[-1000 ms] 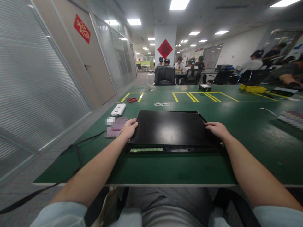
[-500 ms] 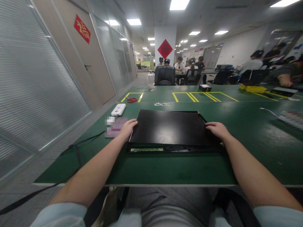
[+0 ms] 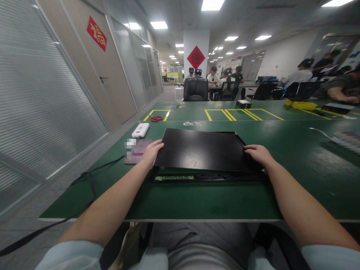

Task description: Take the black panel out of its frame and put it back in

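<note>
A flat black panel (image 3: 201, 150) lies over a black frame on the green table (image 3: 197, 198), its near edge raised a little above the frame. A green circuit strip (image 3: 174, 178) shows along the frame's front edge. My left hand (image 3: 151, 152) grips the panel's left edge, fingers curled round it. On the right edge my right hand (image 3: 257, 153) holds the panel the same way.
A phone (image 3: 137, 150) and a white power bank (image 3: 140, 130) lie left of the panel. Red scissors (image 3: 156, 118) and small white parts (image 3: 192, 123) sit further back. A black cable (image 3: 84, 176) hangs off the left edge. People sit at far tables.
The panel's near edge has lifted slightly off the frame, tilting its surface. Both hands have stayed on its side edges.
</note>
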{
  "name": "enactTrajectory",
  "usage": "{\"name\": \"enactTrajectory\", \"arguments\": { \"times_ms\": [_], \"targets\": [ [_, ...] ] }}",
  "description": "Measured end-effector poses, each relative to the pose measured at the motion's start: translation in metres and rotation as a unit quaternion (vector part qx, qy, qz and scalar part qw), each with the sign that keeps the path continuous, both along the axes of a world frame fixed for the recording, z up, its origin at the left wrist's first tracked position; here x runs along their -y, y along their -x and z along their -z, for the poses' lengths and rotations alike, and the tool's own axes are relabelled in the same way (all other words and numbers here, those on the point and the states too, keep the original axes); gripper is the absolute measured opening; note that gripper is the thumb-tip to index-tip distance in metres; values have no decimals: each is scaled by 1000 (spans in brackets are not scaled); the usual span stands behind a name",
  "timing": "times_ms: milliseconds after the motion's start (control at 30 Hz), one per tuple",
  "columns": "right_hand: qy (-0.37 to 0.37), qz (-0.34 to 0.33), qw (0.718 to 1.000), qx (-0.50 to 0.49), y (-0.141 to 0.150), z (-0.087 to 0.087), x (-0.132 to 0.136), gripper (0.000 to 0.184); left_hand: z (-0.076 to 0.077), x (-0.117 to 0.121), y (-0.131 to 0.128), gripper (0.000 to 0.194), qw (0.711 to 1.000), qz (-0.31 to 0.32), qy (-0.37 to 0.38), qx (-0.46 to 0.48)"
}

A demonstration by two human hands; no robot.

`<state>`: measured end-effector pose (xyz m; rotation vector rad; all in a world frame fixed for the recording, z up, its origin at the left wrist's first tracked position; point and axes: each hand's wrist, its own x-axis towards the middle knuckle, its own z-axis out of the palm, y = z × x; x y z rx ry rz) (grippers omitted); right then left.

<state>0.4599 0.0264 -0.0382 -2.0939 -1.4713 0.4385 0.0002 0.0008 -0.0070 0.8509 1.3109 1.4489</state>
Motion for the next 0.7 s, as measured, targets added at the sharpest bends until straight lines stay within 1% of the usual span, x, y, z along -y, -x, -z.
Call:
{"name": "enactTrajectory", "arguments": {
  "times_ms": [100, 267, 367, 467, 567, 700],
  "targets": [
    [-7, -1, 1000, 0, -1, 1, -1, 29, 0, 0, -2, 27, 1000, -13, 10, -10],
    [-6, -3, 1000, 5, -2, 1, -1, 31, 4, 1, -4, 23, 1000, 28, -5, -7],
    [-2, -7, 1000, 4, -2, 1, -1, 33, 6, 1, -4, 22, 999, 33, -10, -5],
    [-7, -5, 1000, 7, -2, 1, -2, 31, 6, 1, -3, 22, 999, 35, -8, -11],
    [-12, -6, 1000, 1, -3, 1, -2, 28, 6, 1, -3, 22, 1000, 22, 2, -16],
    [-19, -25, 1000, -3, -5, 4, -4, 29, 3, 2, -5, 21, 1000, -5, 9, -23]
  ]
}}
